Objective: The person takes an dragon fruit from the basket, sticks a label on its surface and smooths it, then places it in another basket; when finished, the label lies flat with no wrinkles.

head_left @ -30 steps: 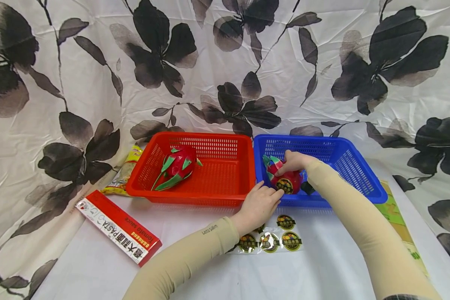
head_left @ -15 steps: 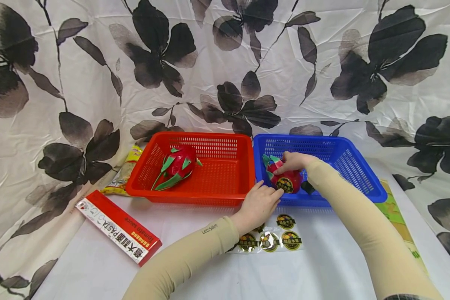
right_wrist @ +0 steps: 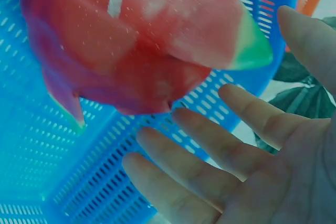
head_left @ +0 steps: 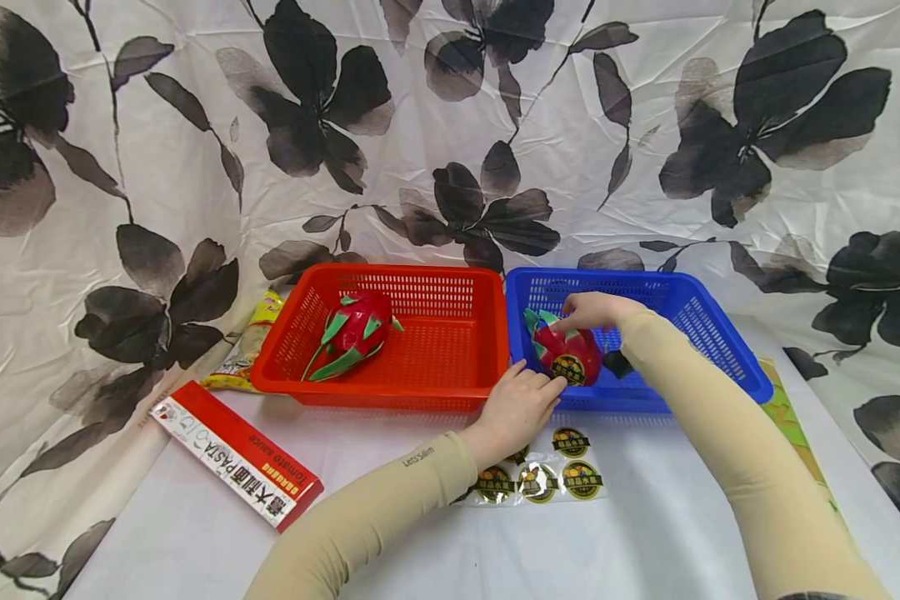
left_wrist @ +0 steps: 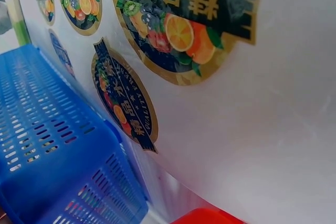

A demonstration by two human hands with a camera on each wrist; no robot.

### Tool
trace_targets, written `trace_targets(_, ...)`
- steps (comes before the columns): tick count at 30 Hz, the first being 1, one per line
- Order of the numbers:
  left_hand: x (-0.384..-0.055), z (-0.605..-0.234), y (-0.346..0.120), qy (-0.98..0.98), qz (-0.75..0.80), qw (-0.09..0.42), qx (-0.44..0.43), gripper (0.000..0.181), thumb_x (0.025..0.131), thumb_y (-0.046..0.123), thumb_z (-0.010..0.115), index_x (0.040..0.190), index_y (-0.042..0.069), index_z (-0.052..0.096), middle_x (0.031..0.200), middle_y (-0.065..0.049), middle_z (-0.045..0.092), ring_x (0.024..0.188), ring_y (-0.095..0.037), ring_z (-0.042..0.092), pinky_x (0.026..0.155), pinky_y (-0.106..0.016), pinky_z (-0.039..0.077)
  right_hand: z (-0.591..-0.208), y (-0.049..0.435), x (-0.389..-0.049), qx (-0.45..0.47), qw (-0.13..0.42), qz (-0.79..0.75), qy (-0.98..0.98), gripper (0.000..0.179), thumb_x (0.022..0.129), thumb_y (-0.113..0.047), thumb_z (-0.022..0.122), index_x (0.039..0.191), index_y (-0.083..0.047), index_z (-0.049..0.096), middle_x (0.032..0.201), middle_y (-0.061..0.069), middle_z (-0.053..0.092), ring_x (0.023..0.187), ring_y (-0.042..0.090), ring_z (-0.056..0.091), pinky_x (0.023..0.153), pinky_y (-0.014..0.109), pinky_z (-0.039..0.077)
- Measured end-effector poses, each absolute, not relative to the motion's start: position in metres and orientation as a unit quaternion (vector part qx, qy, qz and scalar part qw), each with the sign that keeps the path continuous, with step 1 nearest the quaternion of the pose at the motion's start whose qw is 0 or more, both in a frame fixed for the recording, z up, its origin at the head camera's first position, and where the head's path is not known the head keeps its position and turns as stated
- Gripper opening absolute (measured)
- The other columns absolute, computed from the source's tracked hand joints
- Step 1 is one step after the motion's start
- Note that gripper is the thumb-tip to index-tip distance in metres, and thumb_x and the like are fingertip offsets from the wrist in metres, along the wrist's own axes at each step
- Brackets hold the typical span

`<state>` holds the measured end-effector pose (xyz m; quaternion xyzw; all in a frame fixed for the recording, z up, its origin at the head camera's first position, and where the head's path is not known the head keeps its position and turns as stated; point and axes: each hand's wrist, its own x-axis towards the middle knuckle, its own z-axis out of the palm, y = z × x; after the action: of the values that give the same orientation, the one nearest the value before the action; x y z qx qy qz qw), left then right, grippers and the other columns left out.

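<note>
- Head view: the right hand (head_left: 596,310) is hovering over the blue basket (head_left: 607,402), just above the stickered dragon fruit (head_left: 579,343), which is lying inside, below its fingertips
- The left hand (head_left: 516,414) is resting at that basket's near corner, its fingers close by the fruit (their undersides are hidden, so whether they are gripping the rim I cannot tell)
- Nearer the body than the left hand's fingers, the sticker sheet (head_left: 538,483) is lying on the table; beyond and left of that hand, the red basket (head_left: 442,342) is holding a second dragon fruit (head_left: 363,325), with no sticker showing on it
- Left wrist view: round stickers (left_wrist: 126,93) are standing out beside the blue basket, while the hand's own grip is not showing
- Right wrist view: the right hand is holding nothing, its fingers spreading straight and apart from the fruit
- By my reading, the person is finishing the labelling and placing of this fruit; the next move is probably calling for lifting the right hand clear without snagging the green leaf tip (right_wrist: 254,48) or rolling the fruit
</note>
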<state>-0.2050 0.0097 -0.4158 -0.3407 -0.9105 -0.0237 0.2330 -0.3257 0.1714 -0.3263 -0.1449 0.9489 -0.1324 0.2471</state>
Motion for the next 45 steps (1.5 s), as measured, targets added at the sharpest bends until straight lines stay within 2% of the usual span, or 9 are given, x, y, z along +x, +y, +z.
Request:
trace_targets(9,-0.205,-0.416,0.011,-0.915,-0.021,0.222,-0.336,0.026,0.093,0.03,0.053,0.116,0.023,0.061,0.101,0.007,0.067,0.095,-0.011,0.06,0.103,-0.036,0.039,-0.321,0.175,-0.317,-0.178,0.2,-0.102,0.958,0.053,0.089,-0.034,0.057,0.121,0.008,0.05,0.117,0.025,0.058,0.109,0.036,0.055,0.094,0.05,0.043)
trace_targets(13,-0.206,-0.414,0.01,-0.916,-0.022,0.217,-0.337,0.027,0.093,0.03,0.053,0.117,0.023,0.061,0.102,0.007,0.067,0.096,-0.011,0.06,0.103,-0.036,0.038,-0.317,0.174,-0.309,-0.187,0.167,-0.09,0.964,0.051,0.088,-0.033,0.058,0.12,0.007,0.052,0.112,0.023,0.061,0.102,0.033,0.059,0.092,0.05,0.045)
trace_targets(20,-0.205,-0.413,0.009,-0.918,-0.019,0.207,-0.337,0.028,0.093,0.031,0.053,0.118,0.02,0.058,0.103,0.005,0.065,0.098,-0.013,0.058,0.105,-0.036,0.036,-0.314,0.173,-0.29,-0.167,0.089,-0.074,0.979,0.046,0.088,-0.037,0.059,0.116,-0.002,0.058,0.104,0.016,0.066,0.081,0.025,0.064,0.077,0.047,0.052)
trace_targets(26,-0.205,-0.414,0.01,-0.92,-0.018,0.199,-0.337,0.031,0.093,0.033,0.052,0.119,0.017,0.058,0.106,0.004,0.064,0.1,-0.014,0.057,0.106,-0.036,0.034,-0.319,0.176,-0.275,-0.157,0.028,-0.081,0.984,0.041,0.088,-0.036,0.059,0.114,-0.004,0.06,0.104,0.016,0.067,0.086,0.029,0.064,0.072,0.046,0.053)
trace_targets(31,-0.204,-0.412,0.01,-0.923,-0.024,0.19,-0.335,0.031,0.094,0.033,0.051,0.119,0.017,0.058,0.107,0.004,0.064,0.101,-0.014,0.057,0.107,-0.035,0.034,-0.326,0.178,-0.263,-0.155,-0.013,-0.098,0.983,0.036,0.088,-0.035,0.059,0.109,-0.005,0.063,0.097,0.013,0.069,0.079,0.028,0.065,0.064,0.043,0.054)
trace_targets(39,-0.203,-0.41,0.009,-0.921,-0.035,0.192,-0.337,0.031,0.093,0.033,0.051,0.118,0.015,0.06,0.108,0.003,0.064,0.104,-0.015,0.056,0.107,-0.035,0.034,-0.339,0.182,-0.243,-0.154,-0.057,-0.127,0.978,0.028,0.088,-0.033,0.06,0.098,-0.008,0.065,0.079,0.005,0.067,0.058,0.016,0.057,0.049,0.032,0.048)
trace_targets(45,-0.203,-0.411,0.007,-0.911,-0.052,0.218,-0.346,0.03,0.092,0.031,0.054,0.115,0.013,0.061,0.108,0.0,0.062,0.106,-0.015,0.054,0.105,-0.033,0.037,-0.35,0.183,-0.23,-0.163,-0.096,-0.132,0.973,0.024,0.087,-0.032,0.062,0.094,-0.01,0.067,0.076,0.003,0.066,0.053,0.015,0.054,0.042,0.029,0.042)
